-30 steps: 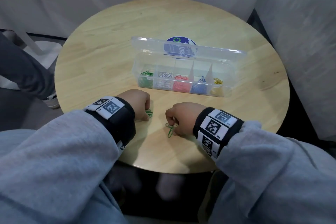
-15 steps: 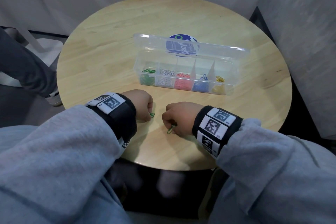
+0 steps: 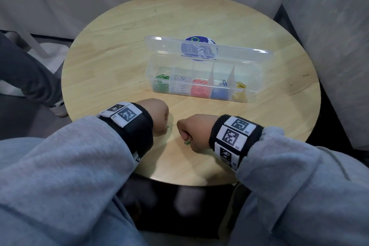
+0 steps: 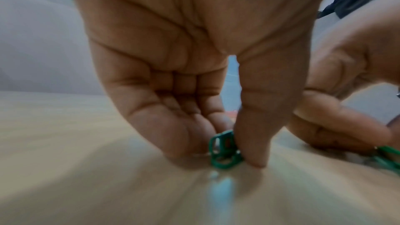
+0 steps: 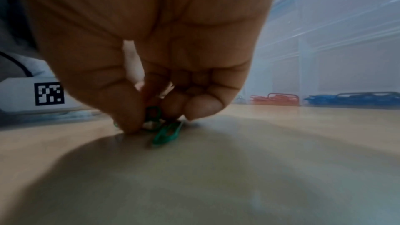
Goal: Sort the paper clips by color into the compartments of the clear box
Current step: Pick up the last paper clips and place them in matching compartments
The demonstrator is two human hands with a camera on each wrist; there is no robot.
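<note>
The clear box (image 3: 201, 97) stands open mid-table, its compartments holding green, white, red, blue and yellow clips from left to right. My left hand (image 3: 159, 116) rests near the front edge, thumb and fingers pinching green paper clips (image 4: 225, 151) against the wood. Just right of it, my right hand (image 3: 189, 130) is curled, pinching green paper clips (image 5: 166, 131) on the table; a green tip (image 3: 187, 142) pokes out below the fist. A small green loop (image 3: 168, 126) shows by the left hand.
The round wooden table (image 3: 119, 56) drops off close behind both wrists. The box lid (image 3: 207, 50) stands upright behind the compartments. A person's dark trouser leg and shoe (image 3: 58, 109) are left of the table. A grey wall (image 3: 329, 46) stands at right.
Both hands have closed more tightly over the green clips; less of each clip shows beside the fists than a second ago. The box has not moved.
</note>
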